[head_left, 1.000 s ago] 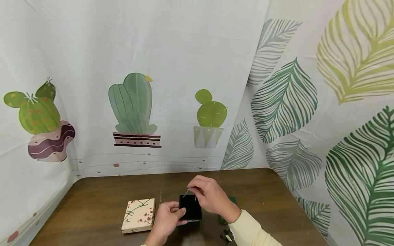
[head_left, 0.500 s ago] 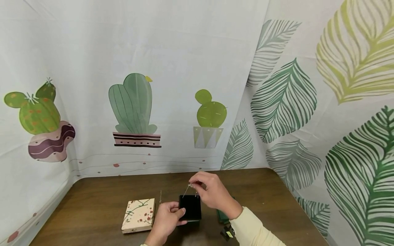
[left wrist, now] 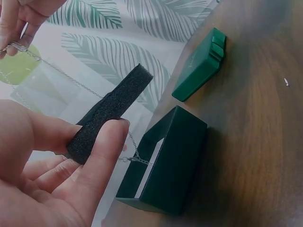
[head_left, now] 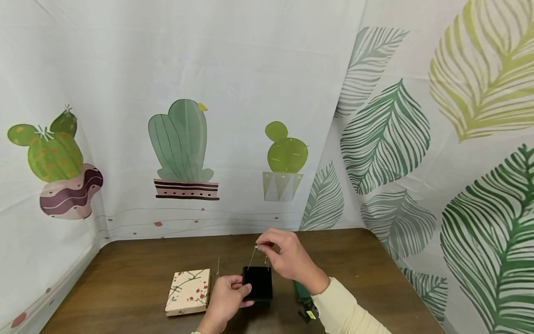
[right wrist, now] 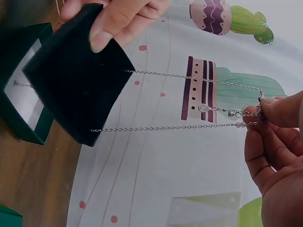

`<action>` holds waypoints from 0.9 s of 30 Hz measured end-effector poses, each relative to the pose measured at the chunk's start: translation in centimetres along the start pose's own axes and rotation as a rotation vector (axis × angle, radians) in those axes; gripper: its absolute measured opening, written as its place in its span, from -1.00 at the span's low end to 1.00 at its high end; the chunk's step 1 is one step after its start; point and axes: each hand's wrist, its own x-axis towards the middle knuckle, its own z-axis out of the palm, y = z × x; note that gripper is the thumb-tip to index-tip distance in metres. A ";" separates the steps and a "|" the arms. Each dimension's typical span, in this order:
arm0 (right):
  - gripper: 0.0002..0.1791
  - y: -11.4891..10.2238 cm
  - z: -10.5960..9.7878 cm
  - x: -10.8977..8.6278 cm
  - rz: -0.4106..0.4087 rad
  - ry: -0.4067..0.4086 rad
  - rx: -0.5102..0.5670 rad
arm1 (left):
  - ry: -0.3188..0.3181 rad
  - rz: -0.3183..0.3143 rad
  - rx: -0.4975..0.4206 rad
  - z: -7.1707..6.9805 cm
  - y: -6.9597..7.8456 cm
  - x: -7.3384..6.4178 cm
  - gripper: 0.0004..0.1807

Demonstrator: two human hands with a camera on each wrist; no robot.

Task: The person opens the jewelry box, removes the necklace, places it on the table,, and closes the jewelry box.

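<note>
My left hand point(head_left: 227, 297) pinches a black velvet-faced foam pad point(head_left: 258, 283) between thumb and fingers. My right hand point(head_left: 288, 260) pinches a fine silver chain necklace point(right wrist: 163, 127) by its bunched end, above the pad. Two strands run taut from the fingertips to the pad's edge in the right wrist view. A small loop dangles between them. On the pad's other side, more chain hangs toward an uncovered dark green box point(left wrist: 184, 161) with a white inside, close below the pad in the left wrist view.
A green lid point(left wrist: 199, 66) lies to the right of the box on the wooden table point(head_left: 125, 278). Near the right sleeve is a small black object point(head_left: 308, 313) with a yellow mark. A cream floral box point(head_left: 187, 292) stands left, with another thin chain point(head_left: 218, 269) beside it.
My right hand has risen a little, drawing the chain strands longer above the pad. My left hand and the pad have stayed almost in place.
</note>
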 end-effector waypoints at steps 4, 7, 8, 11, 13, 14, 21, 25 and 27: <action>-0.84 -0.2 -0.1 0.3 -0.018 0.009 -0.017 | -0.006 -0.008 0.006 0.0 0.0 0.0 -0.45; -0.83 -0.3 -0.3 0.4 -0.026 0.011 -0.024 | -0.004 -0.012 0.012 0.0 0.0 0.0 -0.47; -0.83 -0.3 -0.3 0.5 -0.026 0.012 -0.024 | -0.003 -0.013 0.015 0.0 0.0 0.0 -0.46; -0.83 -0.4 -0.4 0.7 -0.028 0.017 -0.027 | 0.001 -0.015 0.020 0.0 0.0 0.0 -0.48; -0.83 -0.4 -0.5 0.8 -0.034 0.023 -0.031 | 0.001 -0.020 0.024 0.0 -0.1 -0.1 -0.46; -0.83 -0.4 -0.5 0.9 -0.038 0.026 -0.031 | -0.001 -0.022 0.026 0.0 -0.2 -0.1 -0.44; -0.83 -0.6 -0.6 1.2 -0.044 0.033 -0.015 | 0.001 -0.020 0.023 0.0 -0.5 -0.2 -0.55; -0.83 -0.7 -0.7 1.5 -0.050 0.036 -0.028 | 0.006 -0.008 0.016 0.2 -0.5 -0.2 -0.66; -0.82 -0.7 -0.8 1.7 -0.069 0.040 -0.035 | 0.005 -0.009 0.019 0.2 -0.4 -0.2 -0.66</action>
